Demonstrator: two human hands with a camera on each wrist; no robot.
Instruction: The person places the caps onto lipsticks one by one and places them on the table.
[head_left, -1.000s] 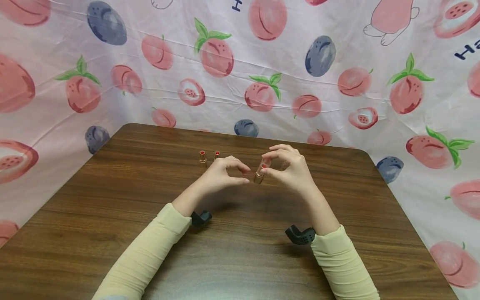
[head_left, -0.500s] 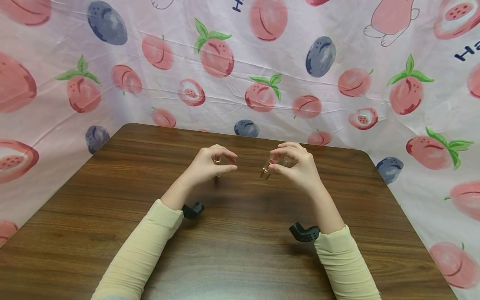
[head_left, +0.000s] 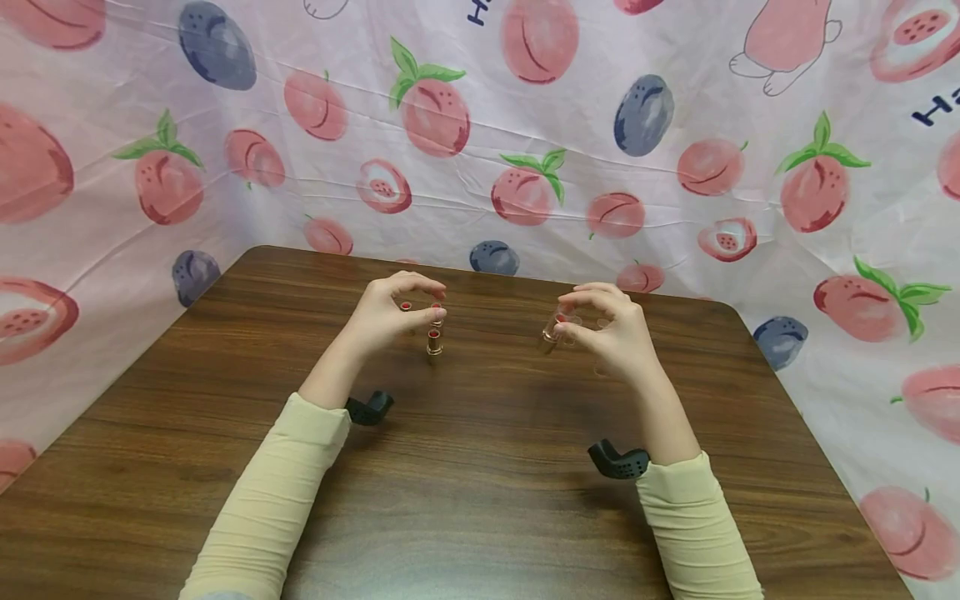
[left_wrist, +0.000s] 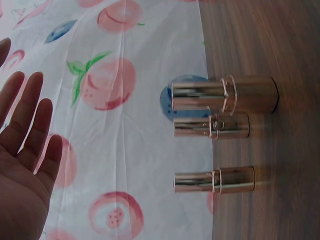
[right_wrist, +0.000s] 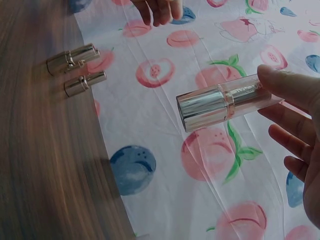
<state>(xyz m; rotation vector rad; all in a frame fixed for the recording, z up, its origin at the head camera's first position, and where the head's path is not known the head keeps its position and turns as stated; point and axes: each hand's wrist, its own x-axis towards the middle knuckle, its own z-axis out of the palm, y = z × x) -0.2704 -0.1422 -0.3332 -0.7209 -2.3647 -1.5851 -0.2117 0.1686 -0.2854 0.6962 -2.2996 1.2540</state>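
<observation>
My right hand [head_left: 617,332] pinches a gold lipstick [right_wrist: 204,107] by its clear cap [right_wrist: 249,92], between thumb and fingertips. In the right wrist view it hangs tilted, gold base away from the hand. My left hand [head_left: 386,310] is empty, fingers loosely bent, beside three uncapped gold lipsticks standing upright on the table. The front lipstick [head_left: 434,342] shows its red top. Behind it, another lipstick [head_left: 437,322] is partly covered by the left thumb. The third lipstick [head_left: 406,307] shows through the gap between thumb and fingers. In the left wrist view the fingers are apart from all three.
Clear caps [head_left: 602,367] stand on the brown wooden table [head_left: 480,483] around the right hand, partly hidden by it. A fruit-printed cloth [head_left: 450,200] hangs behind and beside the table. Black wrist mounts [head_left: 618,461] sit under both wrists.
My left hand has moved left, away from the held lipstick, uncovering the front standing one. My right hand has shifted slightly right, still pinching its lipstick.
</observation>
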